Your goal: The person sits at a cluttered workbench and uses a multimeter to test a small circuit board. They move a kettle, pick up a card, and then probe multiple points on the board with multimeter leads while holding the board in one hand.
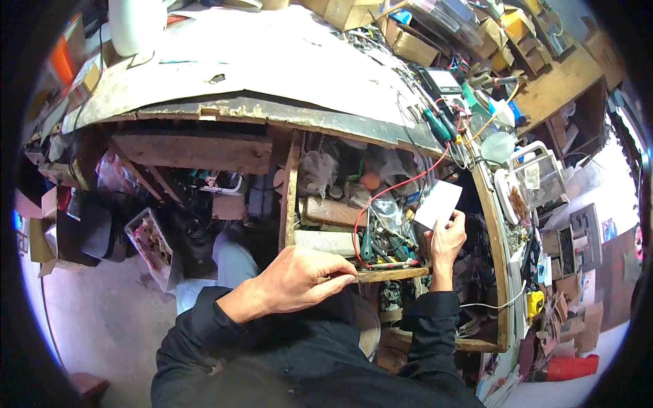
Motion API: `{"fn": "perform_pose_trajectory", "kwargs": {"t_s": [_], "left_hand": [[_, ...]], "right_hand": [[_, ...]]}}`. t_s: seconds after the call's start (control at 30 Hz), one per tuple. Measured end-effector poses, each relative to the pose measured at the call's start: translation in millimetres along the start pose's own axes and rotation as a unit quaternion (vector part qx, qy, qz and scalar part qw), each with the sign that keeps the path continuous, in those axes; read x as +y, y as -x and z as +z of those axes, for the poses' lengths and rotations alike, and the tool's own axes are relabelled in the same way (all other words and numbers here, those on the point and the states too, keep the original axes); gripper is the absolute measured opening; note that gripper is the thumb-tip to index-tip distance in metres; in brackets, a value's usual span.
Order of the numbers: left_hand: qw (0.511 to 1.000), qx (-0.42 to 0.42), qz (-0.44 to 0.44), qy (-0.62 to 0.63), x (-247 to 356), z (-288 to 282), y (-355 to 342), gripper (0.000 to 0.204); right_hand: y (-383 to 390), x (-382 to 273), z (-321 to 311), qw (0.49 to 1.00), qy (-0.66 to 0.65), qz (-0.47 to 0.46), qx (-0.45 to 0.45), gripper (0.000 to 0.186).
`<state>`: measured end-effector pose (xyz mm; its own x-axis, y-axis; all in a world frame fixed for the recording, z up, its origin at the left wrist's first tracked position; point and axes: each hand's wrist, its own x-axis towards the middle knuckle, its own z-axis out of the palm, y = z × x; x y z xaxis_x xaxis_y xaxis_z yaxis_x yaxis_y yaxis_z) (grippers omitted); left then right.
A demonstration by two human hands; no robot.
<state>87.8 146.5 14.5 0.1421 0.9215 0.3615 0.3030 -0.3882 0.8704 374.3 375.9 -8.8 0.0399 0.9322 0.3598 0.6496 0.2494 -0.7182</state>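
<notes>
My right hand [447, 238] pinches a white card or folded sheet [439, 204] between thumb and fingers, above the right side of an open drawer. Closed at the front left of that drawer, my left hand [299, 277] has its thumb and fingers pressed together; whatever is in them is hidden. The drawer's wooden front edge [394, 275] shows beside its fingertips. Inside lie a green-handled screwdriver [367, 243], other small tools, a brown block [333, 213] and a clear plastic bag [318, 170]. A red wire [388, 190] curves down into the drawer.
Above the drawer runs a worktop [245, 68] covered in white sheet, with a white container [136, 27] at far left. At right are a meter [442, 81], a clear plastic box [541, 178] and a yellow tape measure [536, 302]. A narrow box [153, 248] stands at lower left.
</notes>
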Motion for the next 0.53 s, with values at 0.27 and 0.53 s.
{"fn": "perform_pose_trajectory", "kwargs": {"t_s": [0.27,0.53], "left_hand": [[0.99,0.056,0.119,0.041,42.1,-26.7,7.6,0.016],[0.921,0.201,0.306,0.135,100.2,-63.9,26.6,0.016]], "right_hand": [[-6.0,19.5,12.8,0.993,-0.117,-0.01,0.025,0.039],[-14.0,53.6,-4.7,0.996,0.083,0.02,-0.008,0.045]]}}
